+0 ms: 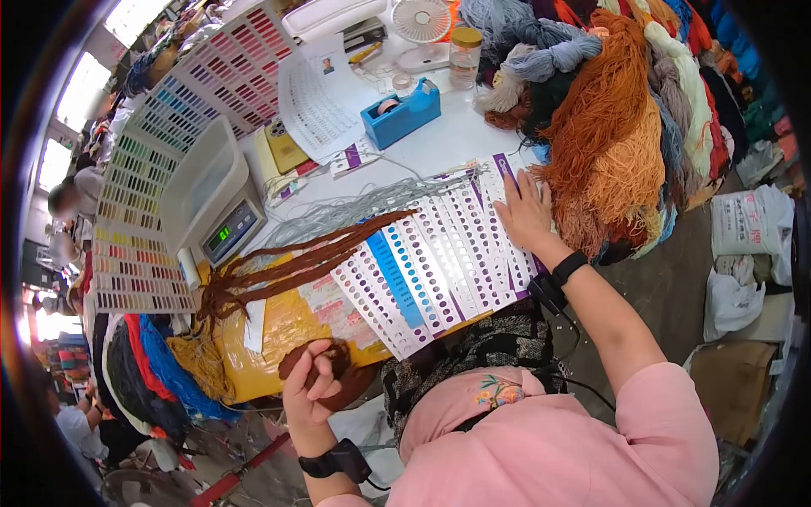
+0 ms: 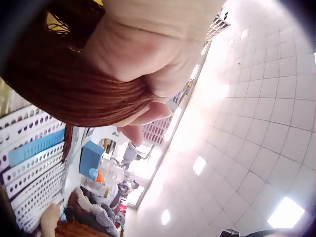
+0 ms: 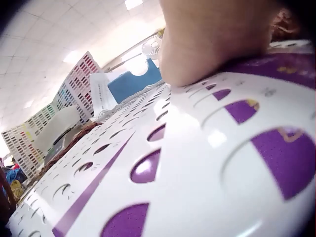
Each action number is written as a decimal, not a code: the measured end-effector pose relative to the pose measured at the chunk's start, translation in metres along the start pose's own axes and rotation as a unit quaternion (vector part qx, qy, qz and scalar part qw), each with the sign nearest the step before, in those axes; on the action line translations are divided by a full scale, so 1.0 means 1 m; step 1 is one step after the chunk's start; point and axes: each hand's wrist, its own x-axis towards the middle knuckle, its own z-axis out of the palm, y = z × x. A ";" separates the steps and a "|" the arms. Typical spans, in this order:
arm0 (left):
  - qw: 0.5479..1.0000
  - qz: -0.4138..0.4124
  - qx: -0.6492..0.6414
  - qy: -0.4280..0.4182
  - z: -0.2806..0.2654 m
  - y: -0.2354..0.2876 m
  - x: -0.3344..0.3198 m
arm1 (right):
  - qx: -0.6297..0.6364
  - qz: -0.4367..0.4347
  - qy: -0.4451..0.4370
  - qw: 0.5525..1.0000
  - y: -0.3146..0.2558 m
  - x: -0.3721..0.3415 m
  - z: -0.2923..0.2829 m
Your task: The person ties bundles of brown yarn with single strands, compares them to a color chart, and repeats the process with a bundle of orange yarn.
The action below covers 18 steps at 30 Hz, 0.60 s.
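Note:
My left hand (image 1: 309, 390) is at the table's front edge, fingers curled around a thick hank of reddish-brown yarn (image 2: 84, 101). In the left wrist view the strands run smoothly into the palm; the part inside the grip is hidden. Longer lengths of brown yarn (image 1: 317, 258) stretch over the tabletop toward the fanned cards. My right hand (image 1: 528, 215) lies with spread fingers on the right end of this fan of white punched cards (image 1: 439, 262). One card strip (image 1: 390, 269) is blue, and purple shows through holes near the right wrist.
A digital scale (image 1: 232, 232) with a white tray stands back left, before a standing colour chart (image 1: 139, 198). Behind the cards are grey strands (image 1: 338, 201), a blue tape dispenser (image 1: 404, 114), a jar (image 1: 465, 59) and a fan (image 1: 421, 19). Yarn hanks (image 1: 604, 110) pile up at right.

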 end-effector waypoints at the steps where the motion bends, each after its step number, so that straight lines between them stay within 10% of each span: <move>1: 1.000 0.004 0.028 -0.013 0.007 -0.005 0.002 | 0.012 0.010 0.014 1.000 -0.001 -0.002 0.000; 6: 0.996 0.046 0.075 -0.005 0.047 -0.037 0.024 | 0.356 -0.136 0.044 0.923 -0.060 -0.022 -0.037; 10: 0.991 0.079 0.105 -0.010 0.071 -0.052 0.037 | 0.699 -0.028 -0.328 0.635 -0.147 -0.061 -0.100; 12: 0.988 0.074 0.116 -0.064 0.068 -0.053 0.034 | 0.712 0.024 -0.425 0.558 -0.169 -0.070 -0.122; 18: 0.996 0.063 0.001 -0.060 0.063 -0.048 0.024 | 0.775 0.054 -0.397 0.488 -0.171 -0.078 -0.119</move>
